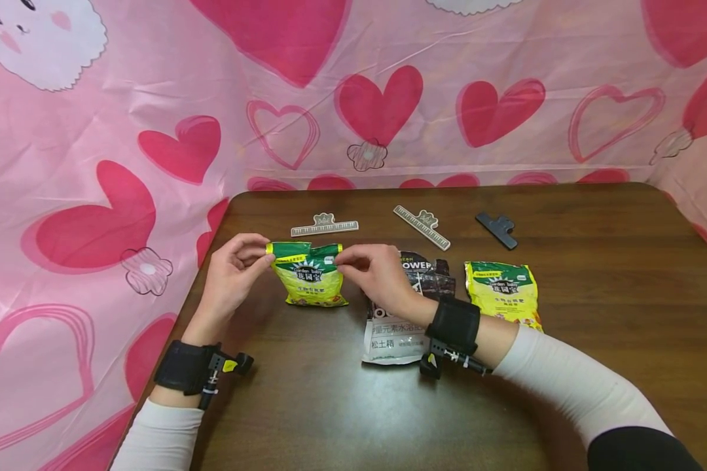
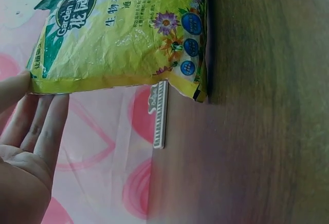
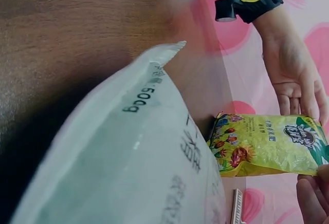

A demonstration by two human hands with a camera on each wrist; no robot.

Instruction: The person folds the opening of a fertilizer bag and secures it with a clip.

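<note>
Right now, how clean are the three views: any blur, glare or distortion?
Head view: sharp, evenly lit, wide-angle bowing at the table edges. Left wrist view: yellow bag crisp, left hand soft. Right wrist view: white bag fills the foreground, blurred; hazy smear at top.

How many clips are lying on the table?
3: a pale clip behind the held yellow bag, another pale clip mid-table, and a dark clip farther right.

You hold a yellow-and-green bag (image 1: 309, 278) over the dark brown wood-grain table (image 1: 595, 275), with a black-and-white bag (image 1: 409, 307) just right of it, a matching yellow-green bag (image 1: 503, 291) beyond, and a pink heart-patterned cloth (image 1: 389, 98) behind.
</note>
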